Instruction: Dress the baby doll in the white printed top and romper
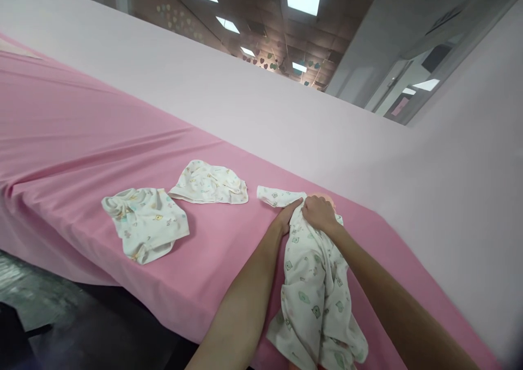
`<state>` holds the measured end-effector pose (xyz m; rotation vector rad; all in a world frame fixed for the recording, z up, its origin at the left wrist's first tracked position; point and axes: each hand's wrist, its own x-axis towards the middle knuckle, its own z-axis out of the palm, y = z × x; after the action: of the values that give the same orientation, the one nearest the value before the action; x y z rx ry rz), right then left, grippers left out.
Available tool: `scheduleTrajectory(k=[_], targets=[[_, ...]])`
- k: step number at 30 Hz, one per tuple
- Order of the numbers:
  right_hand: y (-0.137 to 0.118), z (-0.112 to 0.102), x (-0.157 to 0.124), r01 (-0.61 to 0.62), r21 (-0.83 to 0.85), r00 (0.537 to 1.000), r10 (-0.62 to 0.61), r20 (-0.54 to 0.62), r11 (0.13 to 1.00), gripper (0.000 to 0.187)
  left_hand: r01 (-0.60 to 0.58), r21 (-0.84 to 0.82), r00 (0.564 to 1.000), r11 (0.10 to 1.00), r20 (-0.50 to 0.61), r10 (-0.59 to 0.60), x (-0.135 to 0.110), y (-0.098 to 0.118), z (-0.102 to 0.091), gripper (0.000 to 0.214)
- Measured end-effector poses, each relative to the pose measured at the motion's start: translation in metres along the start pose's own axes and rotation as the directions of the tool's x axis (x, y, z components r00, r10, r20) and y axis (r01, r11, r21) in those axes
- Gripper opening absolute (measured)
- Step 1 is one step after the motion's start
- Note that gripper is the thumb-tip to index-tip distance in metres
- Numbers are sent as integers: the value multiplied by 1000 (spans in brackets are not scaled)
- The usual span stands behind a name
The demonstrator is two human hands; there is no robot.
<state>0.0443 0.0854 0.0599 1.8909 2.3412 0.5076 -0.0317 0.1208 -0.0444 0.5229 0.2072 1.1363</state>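
A white baby gown with small green and grey animal prints covers a doll lying on the pink cloth. Part of the doll's peach-coloured head shows beyond my right hand. My right hand is closed on fabric near the neckline, its fingers curled inward. At the shoulder, beside the base of the outstretched sleeve, my left hand is closed on the cloth, with its thumb on top and other fingers partly hidden. The doll's arms cannot be seen.
Two white printed baby garments, a folded one and a cap-like one, lie to the left. The pink-covered table meets a white wall with a window above. A dark floor area shows at lower left.
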Motion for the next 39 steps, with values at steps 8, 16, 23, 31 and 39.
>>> scheduleTrajectory(k=[8, 16, 23, 31, 39], targets=[[21, 15, -43, -31, 196, 979, 69, -191, 980, 21, 25, 94, 1000, 995, -20, -23, -2, -4, -4, 41], [50, 38, -102, 19, 486, 921, 174, -349, 874, 27, 92, 470, 990, 878, 53, -132, -19, 8, -15, 51], [79, 58, -102, -170, 569, 913, 345, -216, 805, 31, 26, 947, 1000, 319, -27, 0, -61, 54, -2, 37], [85, 38, -86, -217, 661, 813, 508, -284, 718, 33, -150, 989, 896, -19, 144, 421, -56, 44, 30, 16], [100, 52, -133, -1, 616, 775, 390, -498, 788, 31, -205, 909, 867, -362, 340, 364, -84, 41, 30, 17]])
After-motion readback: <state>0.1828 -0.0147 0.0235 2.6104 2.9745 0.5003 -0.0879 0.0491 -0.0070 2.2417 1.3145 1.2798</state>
